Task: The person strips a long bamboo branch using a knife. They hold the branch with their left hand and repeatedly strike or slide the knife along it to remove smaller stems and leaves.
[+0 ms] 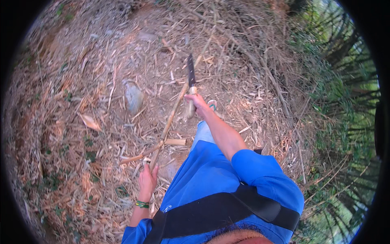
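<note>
In my right hand (198, 104) is a machete with a dark blade (191, 72) and a pale wooden handle (190, 110); the fingers are closed round the handle. The blade points away from me, just right of a long thin branch (172, 116). My left hand (147, 179) is closed on the near end of this branch, which slants up to the far right. A side shoot (136, 157) forks off it to the left, just beyond the left hand. Something small and whitish (146, 161) shows at the left fingers; I cannot make out what it is.
Beside the branch lies a short cut piece of wood (176, 142). A grey stone (133, 96) sits in the ground to the left. Dry chips and leaf litter (81, 162) cover the slope. Dry twigs (268, 65) and green plants (325, 101) stand on the right.
</note>
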`<state>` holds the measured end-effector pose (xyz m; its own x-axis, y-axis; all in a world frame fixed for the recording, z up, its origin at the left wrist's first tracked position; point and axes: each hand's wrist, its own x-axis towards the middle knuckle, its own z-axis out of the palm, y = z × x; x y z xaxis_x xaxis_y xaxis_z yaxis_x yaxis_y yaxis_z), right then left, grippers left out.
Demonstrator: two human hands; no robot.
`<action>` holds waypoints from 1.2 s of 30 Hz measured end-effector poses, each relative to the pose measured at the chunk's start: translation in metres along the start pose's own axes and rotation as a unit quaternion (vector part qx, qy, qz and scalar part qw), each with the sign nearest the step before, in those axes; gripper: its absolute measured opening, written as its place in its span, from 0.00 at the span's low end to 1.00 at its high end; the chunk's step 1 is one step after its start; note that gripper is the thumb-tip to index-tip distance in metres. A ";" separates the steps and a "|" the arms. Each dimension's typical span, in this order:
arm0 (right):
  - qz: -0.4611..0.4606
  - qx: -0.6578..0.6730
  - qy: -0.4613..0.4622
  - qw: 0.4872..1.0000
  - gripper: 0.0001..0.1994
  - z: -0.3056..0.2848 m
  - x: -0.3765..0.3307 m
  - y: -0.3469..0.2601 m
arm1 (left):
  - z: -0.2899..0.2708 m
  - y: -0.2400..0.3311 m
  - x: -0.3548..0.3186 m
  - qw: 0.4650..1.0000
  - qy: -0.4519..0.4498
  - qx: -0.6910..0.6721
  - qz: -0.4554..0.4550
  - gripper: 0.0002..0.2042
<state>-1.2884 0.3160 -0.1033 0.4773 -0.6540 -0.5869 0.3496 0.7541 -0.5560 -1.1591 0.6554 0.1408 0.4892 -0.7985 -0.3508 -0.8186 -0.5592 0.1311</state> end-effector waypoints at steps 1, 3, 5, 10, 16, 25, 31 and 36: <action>-0.003 0.027 -0.010 1.000 0.14 0.009 0.011 0.000 | -0.008 0.003 0.003 1.000 0.004 0.001 0.000 0.17; -0.005 0.076 -0.028 0.997 0.14 0.024 0.028 0.005 | -0.026 0.011 0.006 1.000 0.012 0.000 -0.003 0.16; 0.015 0.090 -0.008 0.996 0.14 0.047 0.036 0.007 | -0.039 0.005 0.010 0.999 0.015 0.018 -0.025 0.15; 0.039 0.090 -0.034 0.995 0.15 0.077 0.053 -0.007 | -0.074 -0.005 0.032 0.992 0.040 0.103 -0.055 0.13; 0.042 0.118 -0.122 0.985 0.12 0.117 0.065 -0.052 | -0.065 0.029 -0.010 0.937 0.272 -0.134 0.171 0.28; -0.051 0.106 -0.128 0.985 0.16 0.133 0.053 -0.136 | -0.111 0.047 0.130 0.417 0.460 -0.756 0.208 0.30; -0.230 -0.163 -0.107 0.953 0.11 0.098 -0.068 -0.188 | -0.192 0.113 0.150 0.318 0.447 -0.783 0.295 0.22; -0.392 -0.255 -0.123 0.875 0.13 0.084 -0.183 -0.236 | -0.230 0.176 0.138 0.293 0.461 -0.793 0.269 0.23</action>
<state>-1.3911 0.2630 0.1847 0.4334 -0.8782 0.2021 0.2716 -0.0866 -0.9585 -1.1663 0.3952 0.3283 0.8900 -0.1776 0.4200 -0.0404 0.8867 0.4606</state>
